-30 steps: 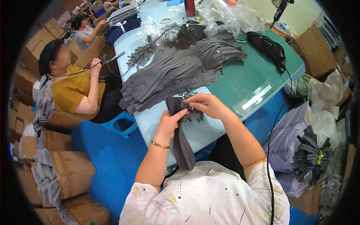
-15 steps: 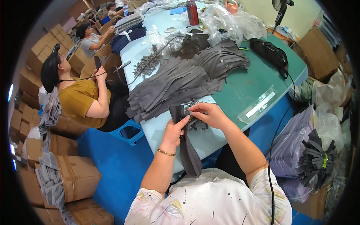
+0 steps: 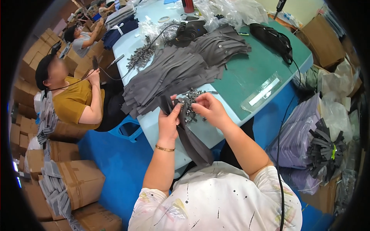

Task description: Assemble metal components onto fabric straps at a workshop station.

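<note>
Two bare hands work above the near edge of one table, its top part pale blue (image 3: 148,124) and part green (image 3: 233,90). The left hand (image 3: 169,124) has thumb and fingers clamped on a dark grey strap (image 3: 194,146), which hangs toward the lap; how many layers it has, I cannot tell. The right hand (image 3: 213,110) is just beside it, thumb and fingertips bent close together; whether they pinch anything, I cannot tell. One scatter of small metal pieces (image 3: 191,116), too many to count, lies under and between the hands. Beyond spread two overlapping heaps of grey straps (image 3: 160,75), one black pouch (image 3: 271,43) and one white strip (image 3: 264,92) under clear film. Blue marks on one white bag (image 3: 288,17) are too small to read.
</note>
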Tool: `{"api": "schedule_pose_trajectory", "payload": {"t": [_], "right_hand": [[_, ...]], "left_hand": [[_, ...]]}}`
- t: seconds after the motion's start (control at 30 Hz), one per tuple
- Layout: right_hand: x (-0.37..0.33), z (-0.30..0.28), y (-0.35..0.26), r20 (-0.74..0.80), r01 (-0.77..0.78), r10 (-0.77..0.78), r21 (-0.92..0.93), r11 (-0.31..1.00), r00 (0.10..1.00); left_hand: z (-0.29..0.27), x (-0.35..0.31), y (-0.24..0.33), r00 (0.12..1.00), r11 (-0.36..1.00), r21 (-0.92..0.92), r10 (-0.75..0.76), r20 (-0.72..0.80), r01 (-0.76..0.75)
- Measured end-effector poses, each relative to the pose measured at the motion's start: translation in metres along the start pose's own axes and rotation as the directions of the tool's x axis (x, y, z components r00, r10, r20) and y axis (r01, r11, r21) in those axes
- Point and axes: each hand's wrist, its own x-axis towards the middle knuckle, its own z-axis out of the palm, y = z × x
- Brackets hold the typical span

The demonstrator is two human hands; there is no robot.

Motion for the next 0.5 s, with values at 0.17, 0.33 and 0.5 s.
{"api": "schedule_pose_trajectory", "payload": {"t": [0.17,0.33,0.5], "right_hand": [[-0.022,-0.019,-0.008,0.229,-0.192,0.29,-0.372,0.908,0.929],[-0.013,-0.015,0.0,0.06,0.018,-0.005,-0.226,0.974,0.998],[-0.001,0.009,-0.01,-0.042,-0.02,0.017,-0.058,0.998,0.999]], "left_hand": [[-0.007,0.001,0.002,0.995,0.997,-0.05,-0.047,0.091,0.052],[-0.004,-0.002,-0.002,0.988,0.996,-0.016,-0.089,0.13,0.092],[-0.004,-0.004,-0.003,0.989,0.995,0.068,-0.078,0.125,0.07]]}}
